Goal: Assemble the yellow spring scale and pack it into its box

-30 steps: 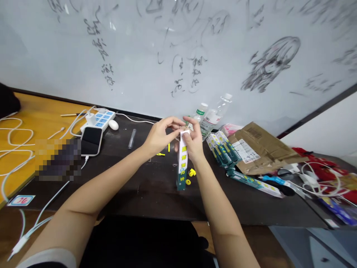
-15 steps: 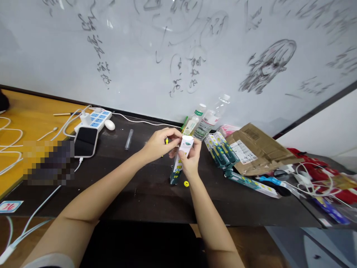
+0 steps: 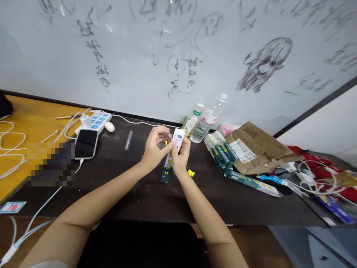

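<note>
A slim white and dark green carton [image 3: 168,163] with yellow lettering stands tilted in front of me, its white end flap up. My right hand [image 3: 180,156] is wrapped around its upper part from the right. At the upper left edge is my left hand [image 3: 156,147], fingers curled and thumb against the box; part of its grip is hidden. A small yellow piece [image 3: 166,143] shows beside the left fingers. Just right of my right wrist, another small yellow piece [image 3: 191,173] lies on the dark table. A clear plastic tube [image 3: 128,140] lies to the left.
Two bottles, a smaller bottle [image 3: 192,121] and a water bottle [image 3: 205,123], stand by the whiteboard [image 3: 125,74]. Right of them are several similar cartons [image 3: 219,149] and a brown paper parcel [image 3: 259,145]. A phone [image 3: 86,143], power strip [image 3: 100,121] and cables occupy the left.
Both hands and the carton have shifted slightly left. My left hand has turned more upright and its fingers have come around the carton's top edge.
</note>
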`<state>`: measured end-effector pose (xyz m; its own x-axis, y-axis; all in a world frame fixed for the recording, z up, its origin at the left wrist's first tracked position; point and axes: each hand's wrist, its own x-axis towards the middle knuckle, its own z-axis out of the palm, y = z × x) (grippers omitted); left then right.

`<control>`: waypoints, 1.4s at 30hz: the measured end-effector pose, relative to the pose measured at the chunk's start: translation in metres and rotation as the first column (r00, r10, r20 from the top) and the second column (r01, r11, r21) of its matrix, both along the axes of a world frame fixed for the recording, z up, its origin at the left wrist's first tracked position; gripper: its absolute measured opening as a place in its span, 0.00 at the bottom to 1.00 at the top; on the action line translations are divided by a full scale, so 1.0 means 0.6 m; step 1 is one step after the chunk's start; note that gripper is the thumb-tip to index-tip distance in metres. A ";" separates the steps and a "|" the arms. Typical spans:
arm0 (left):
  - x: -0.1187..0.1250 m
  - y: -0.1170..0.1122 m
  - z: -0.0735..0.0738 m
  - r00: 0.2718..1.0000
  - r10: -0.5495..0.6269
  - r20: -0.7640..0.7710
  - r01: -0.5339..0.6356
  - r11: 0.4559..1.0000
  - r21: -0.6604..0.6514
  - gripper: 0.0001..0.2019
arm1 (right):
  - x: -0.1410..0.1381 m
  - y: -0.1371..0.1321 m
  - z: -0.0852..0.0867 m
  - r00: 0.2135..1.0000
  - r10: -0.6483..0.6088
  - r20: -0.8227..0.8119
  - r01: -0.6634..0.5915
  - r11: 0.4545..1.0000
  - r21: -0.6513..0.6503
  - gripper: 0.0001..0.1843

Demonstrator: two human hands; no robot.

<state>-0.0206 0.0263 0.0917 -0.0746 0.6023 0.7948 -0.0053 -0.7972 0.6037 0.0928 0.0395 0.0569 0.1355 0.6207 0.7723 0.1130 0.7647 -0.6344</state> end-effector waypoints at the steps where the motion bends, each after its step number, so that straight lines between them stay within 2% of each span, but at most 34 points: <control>1: -0.001 -0.004 -0.004 1.000 0.002 0.023 -0.001 1.000 -0.019 0.14 | 0.001 -0.001 0.000 1.000 0.005 -0.011 -0.005 1.000 0.002 0.17; 6: -0.002 -0.015 -0.011 0.996 0.029 -0.087 -0.032 0.999 -0.033 0.12 | 0.008 -0.008 0.008 0.998 0.064 -0.021 -0.064 0.998 0.005 0.14; 12: 0.004 -0.017 0.027 0.972 0.188 -0.143 -0.184 0.982 0.042 0.03 | 0.006 -0.022 0.019 0.995 0.101 -0.018 -0.102 0.993 -0.067 0.12; 15: 0.005 -0.016 0.042 0.969 0.223 -0.109 -0.225 0.974 0.002 0.09 | 0.004 -0.026 0.020 0.990 0.137 -0.012 -0.137 0.984 -0.117 0.17; 18: 0.004 -0.011 0.046 0.984 0.149 -0.094 -0.158 0.982 -0.103 0.12 | 0.002 -0.028 0.022 0.983 0.181 -0.030 -0.183 0.975 -0.123 0.21; 21: 0.004 -0.001 0.045 1.000 0.002 -0.001 -0.003 0.973 -0.230 0.06 | -0.001 -0.030 0.024 0.971 0.230 -0.059 -0.235 0.965 -0.112 0.24; 24: 0.004 0.005 0.045 0.995 -0.091 0.030 0.096 0.956 -0.277 0.11 | -0.004 -0.032 0.025 0.954 0.284 -0.101 -0.295 0.948 -0.122 0.25; 26: 0.003 0.005 0.046 0.992 -0.125 0.000 0.119 0.947 -0.298 0.09 | -0.005 -0.032 0.024 0.944 0.304 -0.131 -0.319 0.940 -0.120 0.26; 34: -0.006 -0.011 0.060 0.998 -0.066 -0.002 0.062 0.945 -0.322 0.07 | -0.009 -0.031 0.017 0.940 0.309 -0.145 -0.330 0.932 -0.149 0.23; 42: -0.014 -0.006 0.066 0.992 -0.115 0.059 0.129 0.906 -0.403 0.07 | -0.013 -0.034 0.017 0.949 0.293 -0.115 -0.310 0.936 -0.169 0.25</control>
<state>-0.0287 0.0228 0.1315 -0.0018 0.8781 0.4785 -0.1128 -0.4757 0.8724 0.0852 0.0192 0.0674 -0.0189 0.7722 0.6351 -0.1663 0.6240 -0.7636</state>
